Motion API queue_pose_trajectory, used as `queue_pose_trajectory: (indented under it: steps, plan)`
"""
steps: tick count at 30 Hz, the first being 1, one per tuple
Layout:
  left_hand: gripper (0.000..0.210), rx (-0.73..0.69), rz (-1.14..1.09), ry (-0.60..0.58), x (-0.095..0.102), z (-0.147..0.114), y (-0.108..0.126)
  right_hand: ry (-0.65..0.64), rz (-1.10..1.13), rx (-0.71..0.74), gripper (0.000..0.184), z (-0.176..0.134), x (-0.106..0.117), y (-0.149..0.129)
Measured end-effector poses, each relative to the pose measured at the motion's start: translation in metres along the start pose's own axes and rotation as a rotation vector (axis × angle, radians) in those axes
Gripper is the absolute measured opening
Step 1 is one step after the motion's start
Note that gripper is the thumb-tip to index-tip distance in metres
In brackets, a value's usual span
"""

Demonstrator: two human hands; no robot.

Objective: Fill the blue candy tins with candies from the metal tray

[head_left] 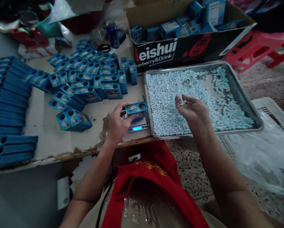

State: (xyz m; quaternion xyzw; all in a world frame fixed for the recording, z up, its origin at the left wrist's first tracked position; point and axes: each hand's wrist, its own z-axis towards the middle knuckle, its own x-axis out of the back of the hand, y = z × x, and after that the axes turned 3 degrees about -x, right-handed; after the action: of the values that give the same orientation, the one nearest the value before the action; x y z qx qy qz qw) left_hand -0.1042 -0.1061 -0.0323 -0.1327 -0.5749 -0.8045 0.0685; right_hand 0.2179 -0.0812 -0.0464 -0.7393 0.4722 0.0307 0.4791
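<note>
My left hand (119, 122) grips a small blue candy box (136, 108) with a dark round hole in its top. The box is upright on or just over a small digital scale (137, 128) with a lit blue display; I cannot tell if they touch. My right hand (193, 109) is cupped, palm turned up, above a metal tray (258, 122). Some small pale candies show between its curled fingers and thumb. Pale blue and white candies (165, 104) cover most of the tray, with a bare patch towards its far right.
Several blue boxes (89, 68) stand grouped at the table's middle, and a long row of boxes (9, 95) lines the left. Behind the tray is a black carton (179, 52) holding more boxes. A blue can (113, 35) and scissors (104, 47) lie near it. Red stools (258, 47) stand right.
</note>
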Motion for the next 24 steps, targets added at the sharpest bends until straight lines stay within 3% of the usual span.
queue_pose_trajectory:
  steps: [3,6,11,17,20,24]
  plan:
    - [0.041,0.052,-0.019,-0.004,0.009,-0.012,-0.02,-0.044,-0.115,-0.093,0.024,-0.009,0.002,0.012]
    - [0.044,0.042,-0.008,-0.022,0.008,-0.017,-0.032,-0.206,-0.279,-0.197,0.016,-0.022,-0.004,0.014]
    - [0.075,-0.081,0.065,0.009,0.022,-0.026,-0.035,-0.43,-0.523,-0.19,0.017,-0.05,-0.02,0.003]
    - [0.05,0.008,0.137,0.134,0.058,-0.051,-0.036,-0.728,-1.08,-0.157,0.018,-0.07,-0.045,-0.021]
    - [0.052,0.057,0.154,0.165,0.071,-0.06,-0.036,-0.777,-1.205,-0.085,0.017,-0.068,-0.059,-0.028]
    - [0.057,0.061,0.16,0.171,0.08,-0.064,-0.035,-0.713,-1.141,-0.075,0.022,-0.06,-0.069,-0.026]
